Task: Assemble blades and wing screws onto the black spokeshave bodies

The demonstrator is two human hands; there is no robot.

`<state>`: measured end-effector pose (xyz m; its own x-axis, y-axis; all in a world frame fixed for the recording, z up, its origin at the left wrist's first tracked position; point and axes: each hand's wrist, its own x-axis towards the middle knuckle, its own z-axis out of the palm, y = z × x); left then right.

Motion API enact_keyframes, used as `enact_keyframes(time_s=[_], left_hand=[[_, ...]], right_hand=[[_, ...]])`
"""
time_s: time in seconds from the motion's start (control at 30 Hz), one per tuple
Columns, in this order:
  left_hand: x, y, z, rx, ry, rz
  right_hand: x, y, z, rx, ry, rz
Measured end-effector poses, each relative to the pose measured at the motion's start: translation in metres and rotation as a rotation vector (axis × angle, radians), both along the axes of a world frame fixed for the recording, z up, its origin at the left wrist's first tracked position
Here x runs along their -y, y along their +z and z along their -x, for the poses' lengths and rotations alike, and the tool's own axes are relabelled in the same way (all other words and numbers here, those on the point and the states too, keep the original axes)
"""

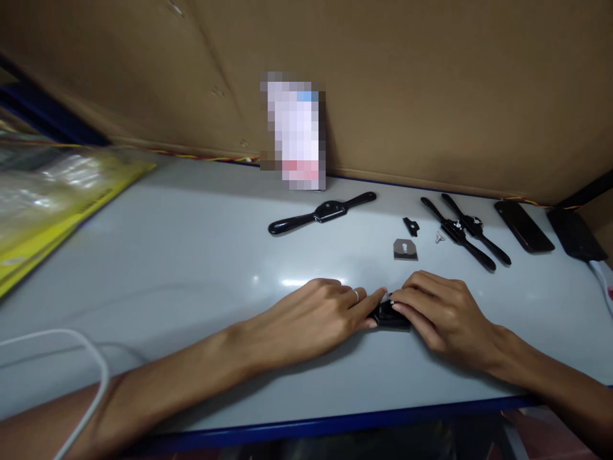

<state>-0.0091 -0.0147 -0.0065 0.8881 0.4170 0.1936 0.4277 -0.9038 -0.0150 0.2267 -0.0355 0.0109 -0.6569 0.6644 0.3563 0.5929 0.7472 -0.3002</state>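
Observation:
Near the table's front edge, a black spokeshave [393,319] lies between my hands, largely covered by them. My left hand [330,313], with a ring on one finger, is closed on its left side. The fingers of my right hand [445,313] are pinched over its middle and right side; a small silvery part shows at the fingertips. Just beyond are a steel blade [405,250] with a keyhole slot, a small black cap plate [410,226] and a silver thumbscrew [439,237]. A bare black spokeshave body [330,211] lies farther back to the left.
Two spokeshaves with fittings [458,235] lie side by side at the right. Past them are a dark phone [524,227] and a black object [575,235]. Plastic-wrapped yellow packaging [71,211] is at left. A white cable [100,370] crosses my left forearm. Cardboard [431,83] walls the back.

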Motion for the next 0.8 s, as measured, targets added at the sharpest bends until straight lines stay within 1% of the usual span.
enact_keyframes(time_s=[0.1, 0.27, 0.43, 0.57, 0.67, 0.8], left_hand=[[-0.0001, 0.0009, -0.0006, -0.010, 0.011, 0.029], [-0.0002, 0.0003, -0.0009, -0.027, 0.030, 0.044], [0.0001, 0.0019, -0.0010, -0.037, 0.031, 0.061], [-0.0011, 0.0014, -0.0015, -0.034, 0.043, 0.068], [-0.0017, 0.0000, -0.0011, -0.034, 0.044, 0.041], [-0.0015, -0.0002, -0.0004, -0.027, 0.047, 0.044]], right_hand=[[0.0000, 0.0023, 0.0005, -0.027, 0.000, 0.009], [0.0000, -0.0010, 0.0032, -0.127, -0.087, 0.006], [-0.0004, -0.0058, 0.0076, -0.204, -0.048, 0.040], [-0.0007, -0.0065, 0.0085, -0.184, -0.042, 0.024], [0.0004, -0.0061, 0.0078, -0.143, -0.043, 0.002], [0.0013, -0.0042, 0.0080, -0.163, -0.048, 0.033]])
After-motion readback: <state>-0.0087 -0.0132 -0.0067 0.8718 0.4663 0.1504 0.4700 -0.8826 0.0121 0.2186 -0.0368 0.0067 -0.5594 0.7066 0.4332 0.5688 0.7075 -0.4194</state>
